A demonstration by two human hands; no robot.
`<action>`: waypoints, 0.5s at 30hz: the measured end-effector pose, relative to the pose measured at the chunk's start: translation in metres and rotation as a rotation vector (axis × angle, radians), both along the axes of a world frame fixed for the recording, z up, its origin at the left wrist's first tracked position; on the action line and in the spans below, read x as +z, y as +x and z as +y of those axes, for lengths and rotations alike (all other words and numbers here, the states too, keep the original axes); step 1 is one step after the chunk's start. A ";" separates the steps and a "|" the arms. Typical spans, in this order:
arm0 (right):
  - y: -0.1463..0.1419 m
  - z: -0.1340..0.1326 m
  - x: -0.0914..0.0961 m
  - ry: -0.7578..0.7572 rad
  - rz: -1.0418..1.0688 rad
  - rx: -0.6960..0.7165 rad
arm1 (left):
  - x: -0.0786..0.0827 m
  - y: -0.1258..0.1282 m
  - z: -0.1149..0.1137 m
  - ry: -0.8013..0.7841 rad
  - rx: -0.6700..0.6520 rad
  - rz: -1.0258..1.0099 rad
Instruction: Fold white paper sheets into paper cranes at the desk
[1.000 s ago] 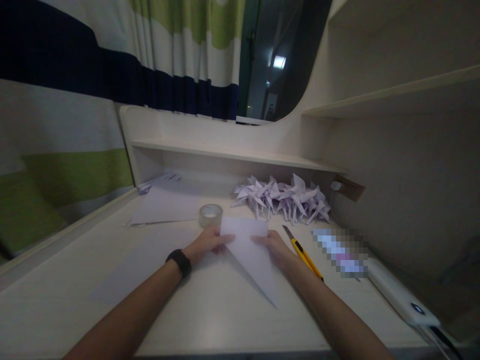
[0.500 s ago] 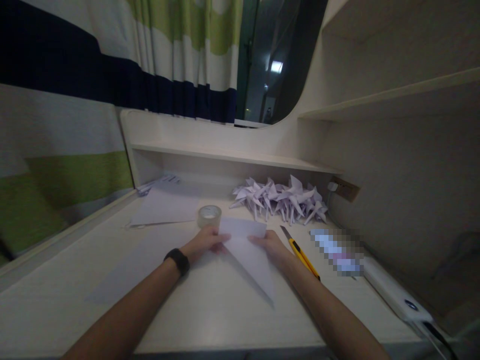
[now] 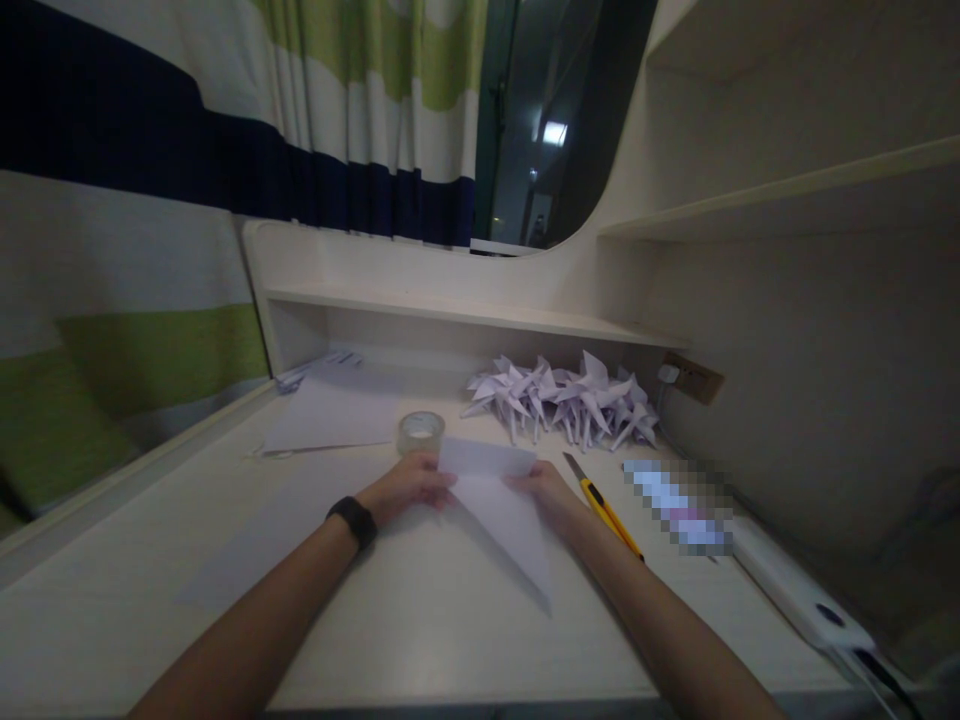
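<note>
The folded paper point(image 3: 491, 515) is right between the two hands, over the desk point(image 3: 420, 650). The left hand point(image 3: 415, 485) pinches its left edge, thumb on top. The right hand point(image 3: 551, 492) pinches its right edge. Both hands are closed on it, up near the wide end, so neither hand is nearer. The paper's long way runs from that wide end down to a sharp tip. The tip points back at the person and a little to the right, near the right arm.

A roll of tape point(image 3: 421, 432) sits just past the left hand. A yellow knife point(image 3: 611, 518) lies beside the right arm. At the back, paper pinwheels point(image 3: 566, 400) lie in a heap by the low shelf point(image 3: 450, 311).
</note>
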State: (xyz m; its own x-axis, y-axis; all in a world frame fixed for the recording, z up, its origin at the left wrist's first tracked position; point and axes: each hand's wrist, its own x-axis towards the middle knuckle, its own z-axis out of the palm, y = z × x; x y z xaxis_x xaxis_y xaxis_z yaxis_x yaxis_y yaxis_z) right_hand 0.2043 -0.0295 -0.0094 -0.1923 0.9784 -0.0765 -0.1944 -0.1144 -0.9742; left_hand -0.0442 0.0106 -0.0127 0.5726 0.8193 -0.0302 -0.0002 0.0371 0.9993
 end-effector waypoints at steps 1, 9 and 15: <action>0.000 0.001 0.000 0.002 -0.002 0.005 | 0.001 0.000 -0.001 -0.013 0.013 -0.005; -0.001 0.002 0.003 0.001 -0.046 -0.053 | 0.009 0.002 -0.004 -0.097 0.080 -0.126; 0.002 0.005 -0.002 0.039 -0.027 -0.034 | 0.013 0.004 -0.008 -0.142 0.096 -0.245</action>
State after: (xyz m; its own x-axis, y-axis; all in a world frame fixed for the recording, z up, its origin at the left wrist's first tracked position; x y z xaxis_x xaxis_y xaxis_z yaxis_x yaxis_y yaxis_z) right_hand 0.2061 -0.0243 -0.0115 -0.1571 0.9867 -0.0428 -0.1710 -0.0699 -0.9828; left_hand -0.0407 0.0027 0.0008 0.4967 0.8677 -0.0187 -0.2515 0.1645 0.9538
